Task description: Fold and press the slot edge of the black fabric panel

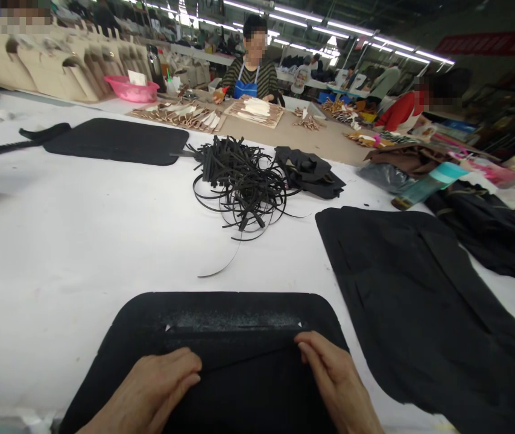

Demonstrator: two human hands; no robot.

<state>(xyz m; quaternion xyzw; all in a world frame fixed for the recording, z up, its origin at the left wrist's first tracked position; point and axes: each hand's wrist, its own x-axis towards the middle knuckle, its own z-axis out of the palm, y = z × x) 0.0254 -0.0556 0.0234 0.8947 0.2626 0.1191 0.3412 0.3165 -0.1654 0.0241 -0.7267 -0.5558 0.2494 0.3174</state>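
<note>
A black panel (239, 301) with rounded top corners lies on the white table in front of me. Near its top edge runs a whitish, powdery band (234, 319), with a small white triangle at each end. My left hand (158, 386) is closed, thumb and fingers pinching the edge of black fabric over the panel. To the right, my right hand (334, 377) pinches the same edge just below the right triangle. Between the hands this edge shows as a thin dark line, slanting up to the right. Black on black hides where the fabric ends.
A tangle of black strips (243, 181) lies mid-table, beside folded black pieces (307, 172). Another black panel (117, 140) lies at the back left. Larger black fabric (411, 289) and a teal-lidded bottle (432, 185) are on the right. A person in a blue apron (246, 87) works opposite.
</note>
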